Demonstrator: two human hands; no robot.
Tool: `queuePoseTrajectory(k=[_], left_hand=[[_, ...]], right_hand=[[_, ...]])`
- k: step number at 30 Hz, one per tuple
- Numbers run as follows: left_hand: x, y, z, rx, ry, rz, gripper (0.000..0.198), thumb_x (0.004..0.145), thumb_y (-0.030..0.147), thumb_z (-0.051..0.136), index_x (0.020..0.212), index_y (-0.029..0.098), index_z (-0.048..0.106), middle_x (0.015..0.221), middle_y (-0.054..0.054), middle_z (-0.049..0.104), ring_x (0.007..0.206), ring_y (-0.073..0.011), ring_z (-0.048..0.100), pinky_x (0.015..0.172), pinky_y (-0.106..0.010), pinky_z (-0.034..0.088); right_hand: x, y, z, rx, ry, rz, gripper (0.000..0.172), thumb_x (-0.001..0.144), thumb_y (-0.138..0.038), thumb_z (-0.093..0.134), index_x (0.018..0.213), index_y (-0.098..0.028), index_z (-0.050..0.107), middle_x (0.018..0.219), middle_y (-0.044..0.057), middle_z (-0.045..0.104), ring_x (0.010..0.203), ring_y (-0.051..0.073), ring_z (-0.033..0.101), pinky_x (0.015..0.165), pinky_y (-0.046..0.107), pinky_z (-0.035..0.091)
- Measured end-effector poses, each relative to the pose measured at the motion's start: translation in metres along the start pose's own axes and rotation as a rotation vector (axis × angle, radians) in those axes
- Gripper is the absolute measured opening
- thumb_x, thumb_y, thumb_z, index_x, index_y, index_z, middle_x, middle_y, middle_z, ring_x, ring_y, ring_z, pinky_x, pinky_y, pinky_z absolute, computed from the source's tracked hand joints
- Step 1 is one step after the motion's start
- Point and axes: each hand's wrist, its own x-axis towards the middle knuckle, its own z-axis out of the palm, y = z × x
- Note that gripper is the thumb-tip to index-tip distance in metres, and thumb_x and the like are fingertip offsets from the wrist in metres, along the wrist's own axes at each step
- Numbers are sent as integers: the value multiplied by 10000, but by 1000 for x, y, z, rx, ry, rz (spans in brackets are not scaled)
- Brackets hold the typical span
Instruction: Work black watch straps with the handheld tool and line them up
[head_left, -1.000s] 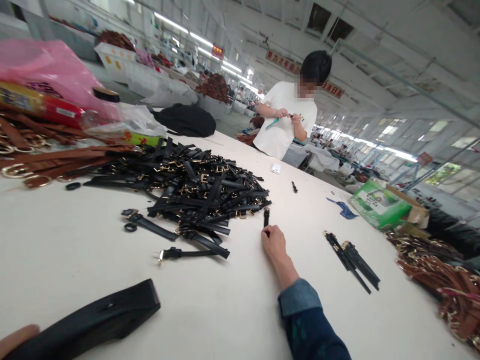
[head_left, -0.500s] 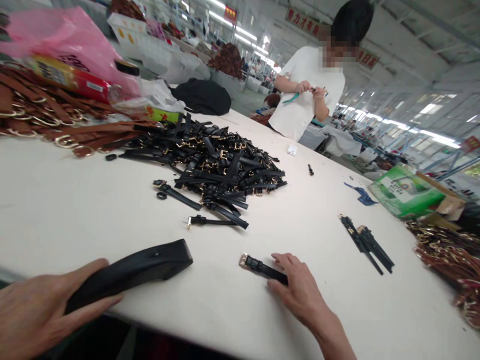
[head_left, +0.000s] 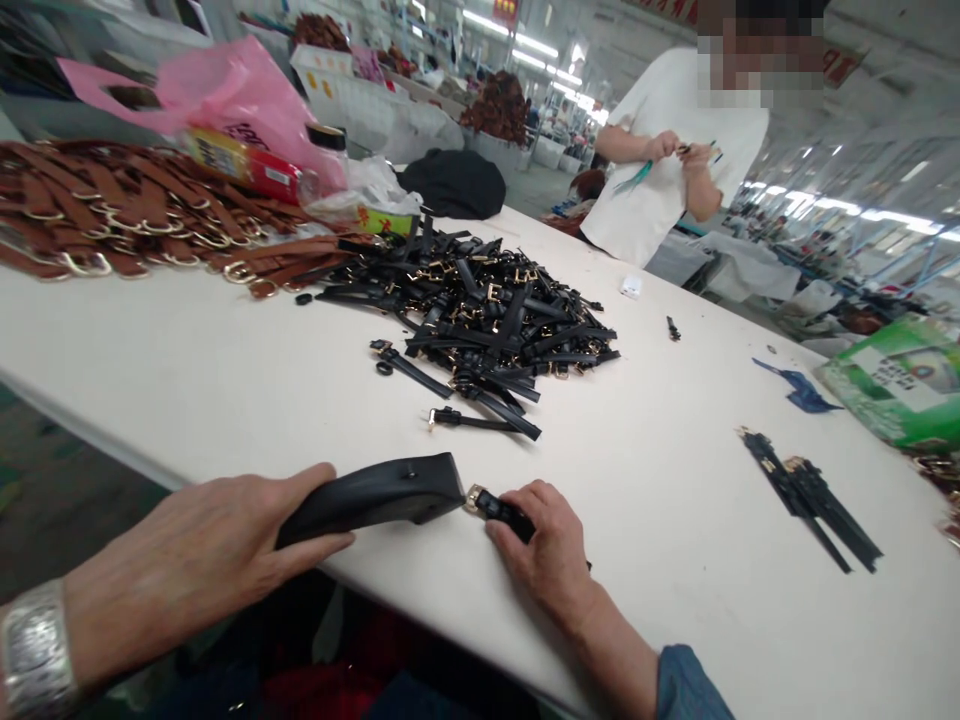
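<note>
My left hand (head_left: 247, 530), with a silver cuff at the wrist, is closed round a black hand-held tool (head_left: 375, 492) shaped like a hair clipper. The tool's blunt front end points right, close to the gold buckle of a short black buckle strap (head_left: 495, 510). My right hand (head_left: 547, 550) grips that strap near the buckle, low over the table; its tail is mostly hidden under the palm. Beyond both hands lies a heap of black buckle straps (head_left: 495, 320). A loose strap (head_left: 480, 422) rests at the heap's near side.
Brown straps with gold rings (head_left: 135, 215) cover the far left, beside a pink plastic bag (head_left: 240, 85). Several black straps (head_left: 810, 500) lie together at right, near a blue scrap (head_left: 806, 388) and a green box (head_left: 900, 385). A person in white (head_left: 675, 150) stands across the table (head_left: 225, 370).
My right hand has closed on the strap. The tool in my left hand has come right, up to the buckle. The view has swung left.
</note>
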Motion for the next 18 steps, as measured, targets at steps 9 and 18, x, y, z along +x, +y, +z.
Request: queuePoseTrajectory(k=[9, 18], left_hand=[[-4, 41, -2, 76, -120, 96, 317, 1036, 498, 519, 1101, 284, 744, 892, -88, 852, 851, -376, 829, 752, -435, 532], [2, 45, -6, 125, -214, 106, 386, 987, 569, 477, 1102, 289, 717, 850, -127, 828, 829, -427, 819, 717, -488, 534]], right_hand=[[0, 0, 5, 338, 25, -35, 171, 833, -165, 797, 994, -221, 817, 1020, 84, 797, 903, 236, 782, 811, 343, 624], [-5, 1, -6, 287, 93, -53, 183, 707, -110, 660, 833, -241, 638, 967, 65, 731, 852, 220, 725, 749, 311, 591]])
